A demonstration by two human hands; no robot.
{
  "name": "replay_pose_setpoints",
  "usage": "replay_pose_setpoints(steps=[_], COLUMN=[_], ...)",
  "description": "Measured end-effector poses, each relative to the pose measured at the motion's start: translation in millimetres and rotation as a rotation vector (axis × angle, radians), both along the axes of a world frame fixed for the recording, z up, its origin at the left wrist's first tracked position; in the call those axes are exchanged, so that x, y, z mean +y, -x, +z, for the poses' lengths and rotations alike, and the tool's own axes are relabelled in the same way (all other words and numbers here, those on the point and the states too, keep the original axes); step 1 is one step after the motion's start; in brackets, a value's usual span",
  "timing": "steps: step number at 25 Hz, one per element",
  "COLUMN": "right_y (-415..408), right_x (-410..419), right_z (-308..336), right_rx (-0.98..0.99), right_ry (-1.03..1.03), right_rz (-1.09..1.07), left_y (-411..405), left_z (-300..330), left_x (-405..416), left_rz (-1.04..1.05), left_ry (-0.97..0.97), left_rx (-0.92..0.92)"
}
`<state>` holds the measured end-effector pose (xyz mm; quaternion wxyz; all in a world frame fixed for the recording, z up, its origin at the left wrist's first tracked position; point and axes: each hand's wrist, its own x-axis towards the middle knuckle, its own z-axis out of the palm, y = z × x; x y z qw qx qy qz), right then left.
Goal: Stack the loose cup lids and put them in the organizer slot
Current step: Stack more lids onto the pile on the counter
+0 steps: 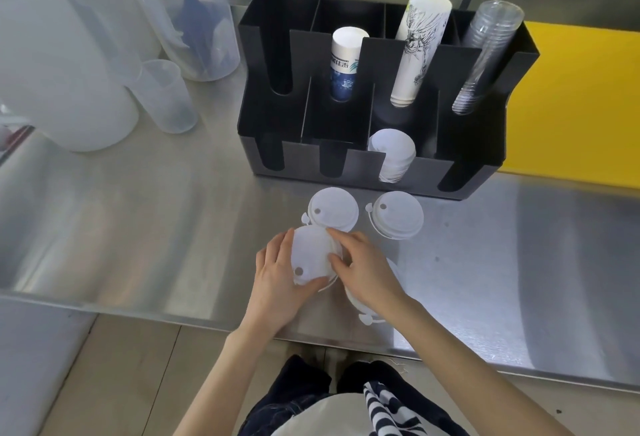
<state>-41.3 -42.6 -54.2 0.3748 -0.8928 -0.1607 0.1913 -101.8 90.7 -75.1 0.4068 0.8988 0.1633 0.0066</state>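
White lid (311, 255) pinched by both hands — left (277, 283) | right (363, 273) hides another lid (360, 304)

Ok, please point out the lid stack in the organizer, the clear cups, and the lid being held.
lid stack (391, 153), head view, top lid.
clear cups (485, 55), head view, mid-stack.
held lid (311, 255), head view, centre.
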Motion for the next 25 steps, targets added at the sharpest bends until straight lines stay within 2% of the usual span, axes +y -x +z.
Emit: replay_pose_setpoints(steps=[4,5,12,18,25], right_y=[-8.8,-9.9,-3.2,3.7,5.1], right_x=[-20.8,-27.5,-72.1,-86.7,-87.0], right_z=[13.0,15.2,5.5,-9.9,-22.7], right_rx=[0.044,0.073,0.148,0.18,0.166], right_ry=[-0.123,-0.149,-0.146,-0.119,-0.075], right_rz=[-0.152,-0.181,-0.343,-0.392,-0.389], left_y=[-12.4,-13.8,-20.1,-17.6,-17.2], left_z=[17.5,19.2,8.4,-4.3,-8.2], left_x=[8.8,8.6,-31.5,-46.2,-50.7], left_rz=[0.065,0.095,0.058,0.019,-0.029], left_ry=[0.592,0.648,0.686,0.57,0.423], left_rx=[0.045,0.036,0.156,0.25,0.22])
